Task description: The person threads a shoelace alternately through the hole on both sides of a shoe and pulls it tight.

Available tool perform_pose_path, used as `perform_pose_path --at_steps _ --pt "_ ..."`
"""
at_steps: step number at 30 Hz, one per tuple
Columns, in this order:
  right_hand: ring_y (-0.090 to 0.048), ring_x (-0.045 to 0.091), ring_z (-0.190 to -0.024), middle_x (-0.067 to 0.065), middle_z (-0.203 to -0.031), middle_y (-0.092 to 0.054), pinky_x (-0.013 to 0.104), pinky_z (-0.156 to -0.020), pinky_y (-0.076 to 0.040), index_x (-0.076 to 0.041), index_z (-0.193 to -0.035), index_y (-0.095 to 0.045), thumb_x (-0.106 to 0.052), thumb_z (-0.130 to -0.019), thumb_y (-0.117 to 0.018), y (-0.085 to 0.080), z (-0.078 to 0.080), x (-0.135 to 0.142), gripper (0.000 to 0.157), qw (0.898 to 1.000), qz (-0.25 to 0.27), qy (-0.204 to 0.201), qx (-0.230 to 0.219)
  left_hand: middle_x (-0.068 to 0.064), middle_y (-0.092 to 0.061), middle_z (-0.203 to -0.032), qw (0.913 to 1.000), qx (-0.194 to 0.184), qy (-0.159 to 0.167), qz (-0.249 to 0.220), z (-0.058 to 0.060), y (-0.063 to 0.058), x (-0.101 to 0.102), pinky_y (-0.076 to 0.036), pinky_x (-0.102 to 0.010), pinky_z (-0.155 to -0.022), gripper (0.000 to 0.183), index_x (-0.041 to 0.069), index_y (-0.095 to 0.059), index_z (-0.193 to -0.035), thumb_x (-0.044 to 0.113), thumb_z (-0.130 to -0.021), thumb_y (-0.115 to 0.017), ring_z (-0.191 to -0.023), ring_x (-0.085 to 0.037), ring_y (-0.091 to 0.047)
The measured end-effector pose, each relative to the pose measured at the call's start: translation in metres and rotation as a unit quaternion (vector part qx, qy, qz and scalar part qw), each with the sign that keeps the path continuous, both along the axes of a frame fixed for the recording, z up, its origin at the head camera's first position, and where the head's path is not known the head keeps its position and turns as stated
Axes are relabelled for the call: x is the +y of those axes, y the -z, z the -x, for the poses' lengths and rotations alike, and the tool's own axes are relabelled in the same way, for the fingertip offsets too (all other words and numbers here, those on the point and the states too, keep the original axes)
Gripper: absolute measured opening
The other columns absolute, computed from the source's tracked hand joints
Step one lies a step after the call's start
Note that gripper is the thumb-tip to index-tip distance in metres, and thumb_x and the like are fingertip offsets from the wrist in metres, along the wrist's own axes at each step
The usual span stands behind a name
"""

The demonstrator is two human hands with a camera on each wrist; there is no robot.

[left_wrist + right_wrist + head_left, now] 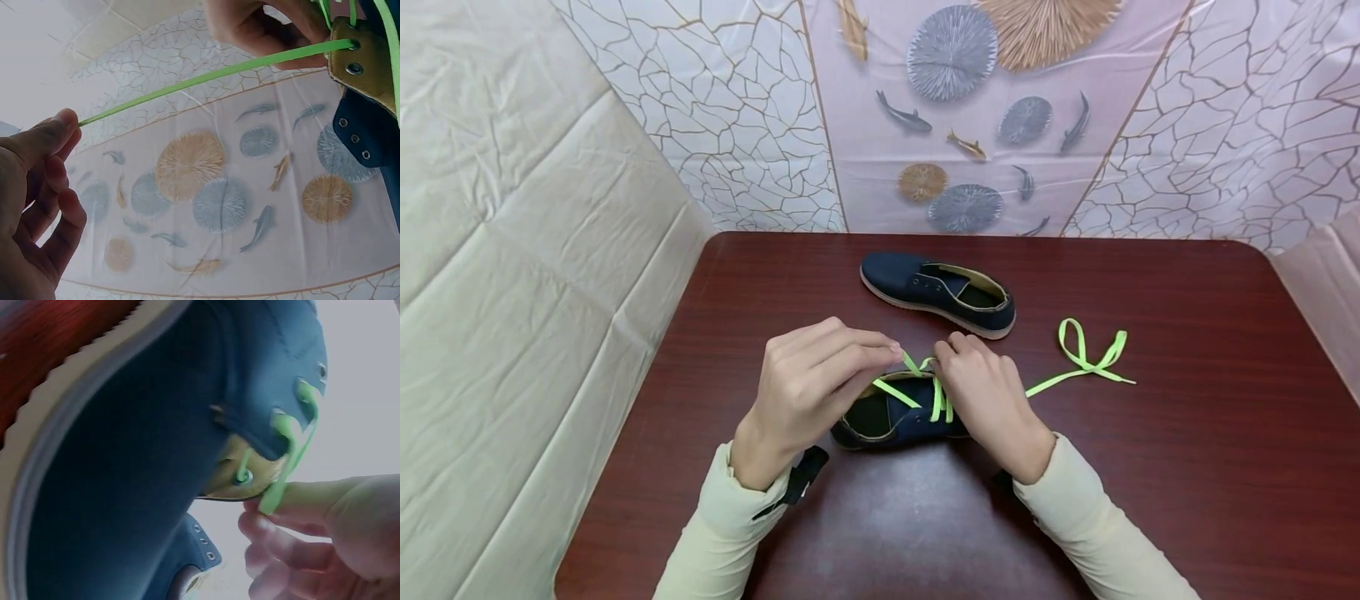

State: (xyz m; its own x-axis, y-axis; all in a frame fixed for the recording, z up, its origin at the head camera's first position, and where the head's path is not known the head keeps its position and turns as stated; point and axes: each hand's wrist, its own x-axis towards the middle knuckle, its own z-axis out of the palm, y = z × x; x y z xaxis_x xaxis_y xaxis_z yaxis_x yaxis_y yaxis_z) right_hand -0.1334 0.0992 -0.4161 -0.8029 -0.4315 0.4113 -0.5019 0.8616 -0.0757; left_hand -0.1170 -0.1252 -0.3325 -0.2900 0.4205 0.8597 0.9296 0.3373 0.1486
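Observation:
A dark blue shoe (913,429) with a pale sole rests on the table, its toe end partly hidden behind my right hand (988,392). Neon green shoelace (219,75) crosses between its eyelets. My left hand (820,379) pinches one length of lace between thumb and fingertips. That length runs taut to an eyelet in the shoe's tan-lined flap (340,62). At the flap's edge, the right thumb and index finger pinch the shoe, with a strand of lace lying against them in the right wrist view.
A second dark blue shoe (891,275), without lace in its eyelets, lies farther back. The loose lace end (1082,367) curls in a loop on the reddish-brown table (1187,458), right of the right hand. A patterned curtain (880,183) hangs behind the table.

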Motion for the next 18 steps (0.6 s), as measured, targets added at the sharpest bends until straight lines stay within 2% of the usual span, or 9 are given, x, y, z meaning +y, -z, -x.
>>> perform_pose_path --at_steps 4,6,8,10,13,16,18 --pt "-0.056 0.023 -0.062 0.005 -0.076 -0.051 0.036 -0.04 -0.04 -0.009 -0.078 -0.057 0.001 -0.096 -0.071 -0.003 -0.001 0.001 0.024 1.0 0.001 -0.008 -0.021 0.0 -0.079 -0.099 0.9991 -0.012 0.007 0.04 -0.006 -0.004 -0.001 -0.053 -0.024 -0.065 0.01 0.009 -0.081 -0.099 0.004 -0.091 -0.082 -0.08 -0.012 -0.07" --pt "-0.054 0.022 -0.061 0.004 -0.076 -0.049 0.034 -0.04 -0.039 -0.009 -0.079 -0.056 0.002 -0.096 -0.068 -0.003 -0.001 0.001 0.024 1.0 0.01 -0.022 -0.018 0.005 -0.078 -0.098 0.9955 -0.035 0.009 0.088 -0.01 -0.006 -0.002 -0.052 -0.022 -0.066 0.008 0.014 -0.08 -0.099 0.008 -0.093 -0.082 -0.081 -0.008 -0.069" --pt "-0.051 0.019 -0.061 0.003 -0.076 -0.047 0.032 -0.041 -0.037 -0.009 -0.081 -0.057 0.002 -0.097 -0.067 -0.003 0.0 0.001 0.022 0.999 0.023 -0.036 -0.015 0.011 -0.076 -0.095 0.9861 -0.065 0.007 0.152 -0.013 -0.007 -0.004 -0.052 -0.021 -0.066 0.006 0.018 -0.079 -0.097 0.013 -0.094 -0.081 -0.081 -0.004 -0.067" --pt "-0.048 0.017 -0.061 0.001 -0.076 -0.046 0.031 -0.043 -0.036 -0.01 -0.083 -0.058 0.0 -0.098 -0.067 -0.003 0.0 0.001 0.02 0.998 0.034 -0.049 -0.019 0.016 -0.071 -0.09 0.9687 -0.109 0.005 0.223 -0.013 -0.007 -0.005 -0.049 -0.018 -0.063 0.006 0.024 -0.077 -0.095 0.019 -0.095 -0.08 -0.081 0.0 -0.063" --pt "-0.048 0.014 -0.06 0.0 -0.077 -0.048 0.029 -0.045 -0.038 -0.011 -0.089 -0.062 -0.001 -0.097 -0.07 -0.004 0.001 0.003 0.015 0.996 0.045 -0.068 -0.039 0.019 -0.065 -0.085 0.9329 -0.176 -0.002 0.314 -0.009 -0.003 -0.005 -0.043 -0.019 -0.057 0.009 0.028 -0.073 -0.092 0.023 -0.096 -0.078 -0.077 0.002 -0.057" --pt "-0.051 0.011 -0.061 -0.002 -0.081 -0.051 0.029 -0.05 -0.043 -0.012 -0.092 -0.065 -0.003 -0.095 -0.078 -0.008 0.001 0.006 0.016 0.992 0.057 -0.089 -0.072 0.021 -0.064 -0.086 0.8979 -0.25 -0.025 0.361 0.0 0.005 -0.003 -0.042 -0.022 -0.056 0.007 0.03 -0.073 -0.094 0.026 -0.097 -0.078 -0.074 0.002 -0.057" --pt "-0.053 0.01 -0.063 -0.004 -0.084 -0.054 0.029 -0.054 -0.046 -0.013 -0.093 -0.066 -0.005 -0.093 -0.081 -0.012 0.0 0.009 0.017 0.989 0.067 -0.102 -0.088 0.021 -0.067 -0.088 0.8828 -0.291 -0.053 0.365 0.006 0.012 -0.001 -0.044 -0.024 -0.056 0.002 0.03 -0.076 -0.097 0.029 -0.098 -0.077 -0.071 0.001 -0.059"
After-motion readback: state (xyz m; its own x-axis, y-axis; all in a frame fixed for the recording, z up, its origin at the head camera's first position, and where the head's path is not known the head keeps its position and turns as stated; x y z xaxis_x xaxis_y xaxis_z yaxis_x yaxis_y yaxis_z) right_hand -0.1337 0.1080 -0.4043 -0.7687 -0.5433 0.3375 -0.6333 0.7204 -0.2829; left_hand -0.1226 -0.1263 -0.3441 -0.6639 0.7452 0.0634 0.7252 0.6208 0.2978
